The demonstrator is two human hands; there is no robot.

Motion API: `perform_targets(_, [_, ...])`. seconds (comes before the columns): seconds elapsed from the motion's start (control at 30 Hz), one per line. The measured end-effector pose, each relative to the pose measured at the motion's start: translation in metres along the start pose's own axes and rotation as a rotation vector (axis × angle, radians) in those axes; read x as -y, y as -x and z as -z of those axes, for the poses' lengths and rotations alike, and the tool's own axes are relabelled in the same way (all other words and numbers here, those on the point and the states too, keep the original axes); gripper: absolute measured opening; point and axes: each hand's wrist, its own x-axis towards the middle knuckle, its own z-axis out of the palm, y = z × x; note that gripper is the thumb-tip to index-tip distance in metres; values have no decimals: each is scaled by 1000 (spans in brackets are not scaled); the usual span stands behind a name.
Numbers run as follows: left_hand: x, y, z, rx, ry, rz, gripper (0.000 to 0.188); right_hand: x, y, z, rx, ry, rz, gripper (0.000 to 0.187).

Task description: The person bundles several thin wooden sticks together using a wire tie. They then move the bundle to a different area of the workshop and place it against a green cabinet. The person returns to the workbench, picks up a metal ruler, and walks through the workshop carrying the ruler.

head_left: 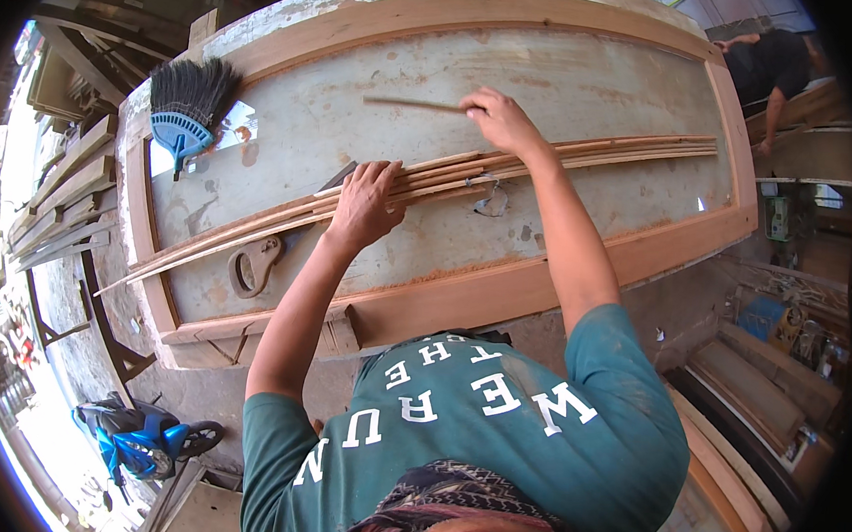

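My left hand (367, 205) is closed over a bundle of long, thin wooden strips (586, 157), its fingers lying across the top. The strips run slantwise over a wooden frame (463, 297) that lies flat on the worktable. Beyond the bundle, my right hand (501, 123) pinches one end of a short, thin grey-brown stick (410, 102), which points left above the table surface. A handsaw (255, 265) lies partly under the strips; its wooden handle shows left of my left forearm, while much of the blade is hidden.
A hand broom (185, 119) with a blue base and black bristles lies at the frame's far left corner. Stacked boards (69, 185) and a blue motorbike (147, 441) are at the left. At the far right is another person (769, 67); more timber (757, 389) lies below.
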Motion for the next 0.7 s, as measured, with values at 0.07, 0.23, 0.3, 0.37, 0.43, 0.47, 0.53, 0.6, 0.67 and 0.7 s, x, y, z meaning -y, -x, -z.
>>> perform_targets(0.07, [6, 0, -3, -21, 76, 17, 84, 23, 32, 21, 149, -81, -75, 21])
perform_targets(0.23, [0, 0, 4, -42, 331, 106, 93, 22, 76, 29, 253, -44, -146, 20])
perform_targets(0.3, [-1, 0, 6, -29, 296, 75, 91, 25, 77, 16, 273, 29, -62, 20])
perform_targets(0.37, [4, -2, 5, 22, 98, -12, 86, 30, 73, -5, 272, 54, 47, 19])
perform_targets(0.43, [4, -3, 3, 48, -72, -71, 81, 42, 65, -29, 226, 3, 118, 19])
perform_targets(0.47, [-1, -2, 1, 48, -143, -83, 78, 49, 63, -37, 207, -23, 157, 19])
perform_targets(0.53, [-6, -1, -3, 45, -226, -81, 73, 60, 65, -40, 113, 51, 149, 25])
perform_targets(0.6, [-7, 0, -14, 40, -251, -47, 70, 61, 72, -42, 38, 153, 154, 36])
perform_targets(0.67, [-5, 1, -23, -28, -254, -88, 74, 47, 86, -50, -26, 284, 162, 51])
perform_targets(0.7, [-4, 1, -25, -46, -264, -101, 75, 44, 90, -59, -22, 357, 170, 54])
